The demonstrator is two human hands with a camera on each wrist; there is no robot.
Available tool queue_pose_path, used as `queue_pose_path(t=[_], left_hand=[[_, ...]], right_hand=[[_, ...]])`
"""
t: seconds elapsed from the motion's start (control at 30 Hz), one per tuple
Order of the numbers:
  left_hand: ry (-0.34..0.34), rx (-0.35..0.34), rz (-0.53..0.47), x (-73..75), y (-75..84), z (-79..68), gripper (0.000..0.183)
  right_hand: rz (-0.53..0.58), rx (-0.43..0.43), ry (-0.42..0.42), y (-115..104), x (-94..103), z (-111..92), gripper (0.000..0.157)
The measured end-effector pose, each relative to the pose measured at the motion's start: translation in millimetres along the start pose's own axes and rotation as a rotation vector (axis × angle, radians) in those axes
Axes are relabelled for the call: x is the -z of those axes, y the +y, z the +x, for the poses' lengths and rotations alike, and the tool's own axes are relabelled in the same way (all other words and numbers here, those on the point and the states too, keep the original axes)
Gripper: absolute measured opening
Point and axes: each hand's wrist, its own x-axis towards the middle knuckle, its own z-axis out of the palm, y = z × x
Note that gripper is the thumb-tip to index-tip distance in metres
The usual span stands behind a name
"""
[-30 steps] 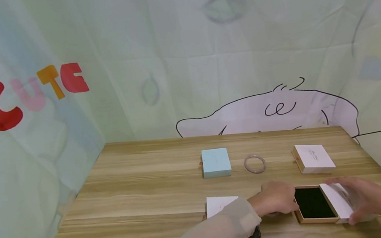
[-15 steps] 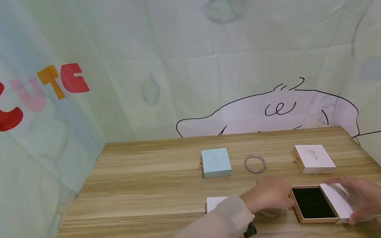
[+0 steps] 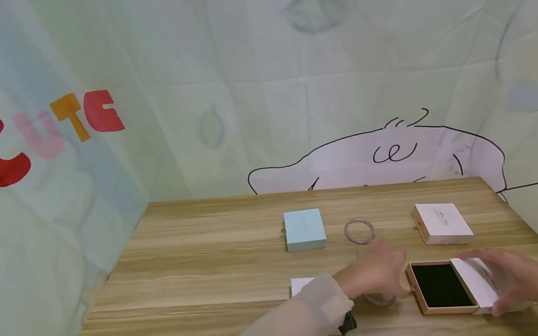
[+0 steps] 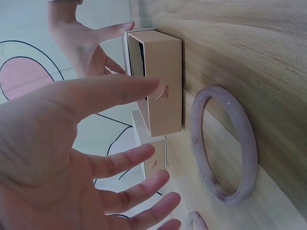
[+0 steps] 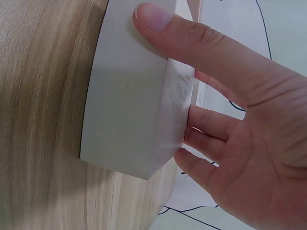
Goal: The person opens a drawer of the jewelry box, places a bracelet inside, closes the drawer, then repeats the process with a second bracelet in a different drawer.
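My right hand (image 3: 527, 275) grips the white sleeve (image 3: 474, 280) of a drawer-style gift box, thumb on its near side and fingers on its far side in the right wrist view. Out of the sleeve's left end projects the peach drawer (image 3: 450, 311), lined in black. Just left of that drawer is my left hand (image 3: 378, 268), its fingers spread and holding nothing. In the left wrist view the thumb overlaps the drawer's end, near a small ribbon tab (image 4: 163, 92); whether it touches cannot be seen. A pale purple bangle (image 4: 249, 148) lies on the table below this hand.
Farther back stand a light blue box (image 3: 304, 228), a second bangle (image 3: 347, 232) and a closed white box (image 3: 444, 221). Another white box (image 3: 301, 285) is partly hidden behind my left forearm. A printed cloth (image 3: 186, 116) rises behind the wooden table (image 3: 188, 284).
The drawer's left end has slid a little farther left out of the sleeve. My left hand has drawn back leftward from it and its fingers have spread. The right hand has stayed put.
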Motion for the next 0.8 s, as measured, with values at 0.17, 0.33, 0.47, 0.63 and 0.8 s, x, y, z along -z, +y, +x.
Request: queue_pose_path(t=[0.17, 0.33, 0.47, 0.63, 0.8], left_hand=[[-0.049, 0.046, 0.013, -1.5, 1.6, -0.5, 0.048], [-0.113, 0.094, 0.033, -4.3, 3.7, 0.3, 0.047], [-0.164, 0.126, 0.022, -6.8, 4.5, -0.6, 0.045], [-0.194, 0.151, -0.015, -9.0, 3.7, -3.2, 0.047], [-0.221, 0.134, -0.013, -9.4, 3.0, -4.3, 0.045]], right_hand=[[-0.021, 0.008, 0.017, 1.5, -2.1, 0.4, 0.099], [-0.023, -0.001, 0.014, 1.9, -3.7, 0.2, 0.1], [-0.025, -0.022, -0.003, 1.2, -2.8, 1.3, 0.1], [-0.015, -0.049, -0.028, 1.2, -2.0, 1.4, 0.1], [-0.026, -0.034, -0.009, 1.0, -1.8, 1.4, 0.101]])
